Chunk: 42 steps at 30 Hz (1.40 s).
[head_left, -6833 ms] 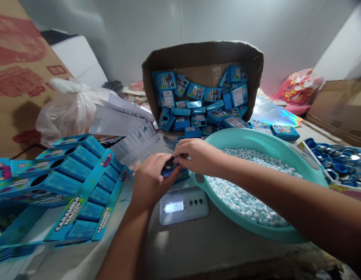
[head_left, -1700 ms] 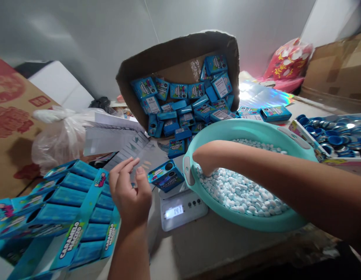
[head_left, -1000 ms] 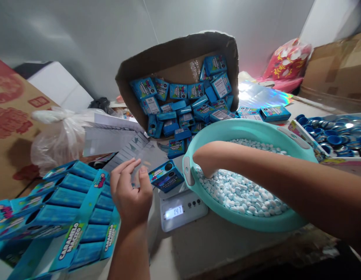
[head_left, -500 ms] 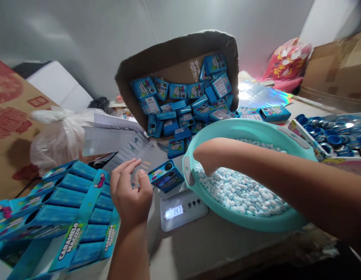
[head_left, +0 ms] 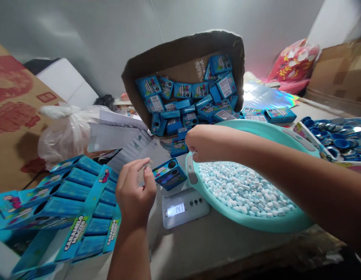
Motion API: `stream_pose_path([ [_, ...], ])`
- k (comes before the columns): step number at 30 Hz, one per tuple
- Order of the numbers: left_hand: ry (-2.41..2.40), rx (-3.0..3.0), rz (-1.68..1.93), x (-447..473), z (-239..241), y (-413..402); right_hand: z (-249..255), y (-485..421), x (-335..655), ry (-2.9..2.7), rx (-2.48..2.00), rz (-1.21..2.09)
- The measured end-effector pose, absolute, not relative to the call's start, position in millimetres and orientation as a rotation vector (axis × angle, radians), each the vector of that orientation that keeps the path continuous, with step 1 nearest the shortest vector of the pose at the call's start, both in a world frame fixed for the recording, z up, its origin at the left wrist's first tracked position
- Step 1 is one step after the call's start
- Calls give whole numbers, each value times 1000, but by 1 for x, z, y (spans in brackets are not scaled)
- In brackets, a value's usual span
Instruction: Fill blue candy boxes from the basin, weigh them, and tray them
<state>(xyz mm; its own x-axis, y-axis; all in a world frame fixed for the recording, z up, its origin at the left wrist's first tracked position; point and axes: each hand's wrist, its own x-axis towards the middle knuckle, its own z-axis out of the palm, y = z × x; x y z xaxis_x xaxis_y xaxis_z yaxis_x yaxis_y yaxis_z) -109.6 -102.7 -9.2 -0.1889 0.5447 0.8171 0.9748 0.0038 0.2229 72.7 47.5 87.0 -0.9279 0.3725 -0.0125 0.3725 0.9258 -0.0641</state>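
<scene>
My right hand [head_left: 199, 140] is closed in a fist above the left rim of a turquoise basin [head_left: 227, 214]; what it holds, if anything, is hidden. White and pale blue candies [head_left: 247, 190] fill the basin's bottom. A small blue candy box [head_left: 172, 179] with a round dark hole sits tilted on a white digital scale [head_left: 186, 212], whose display reads 147. Just left of that box is my left hand [head_left: 136, 182], its fingers curved and the thumb apart from them, seemingly holding nothing.
Behind, a tipped carton [head_left: 180, 48] holds many small blue boxes. At the left stands a display tray [head_left: 76, 233] packed with more boxes. Blue round caps [head_left: 340, 140] fill a box at right. A knotted plastic bag [head_left: 62, 136] and papers [head_left: 118, 136] lie back left.
My right hand has risen from the candies to above the basin's left rim and is now closed. The left hand's thumb and fingers stay near the small box. The display still reads 147.
</scene>
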Motion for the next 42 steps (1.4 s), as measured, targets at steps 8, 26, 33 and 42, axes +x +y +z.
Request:
stream_pose_path([
  [8,-1775,-1631,-1088,-105,-9,-102,76,46,62,3194,479,-159],
  [26,-1840,-1852,-956,-110,-15,-98,36,43,37,3467,241,-397],
  [33,-1903,-1909,-907,-110,-14,-99,32,42,34,3419,331,-444],
  [42,-1925,-1913,-920,-110,-13,-100,29,42,37,3446,241,-494],
])
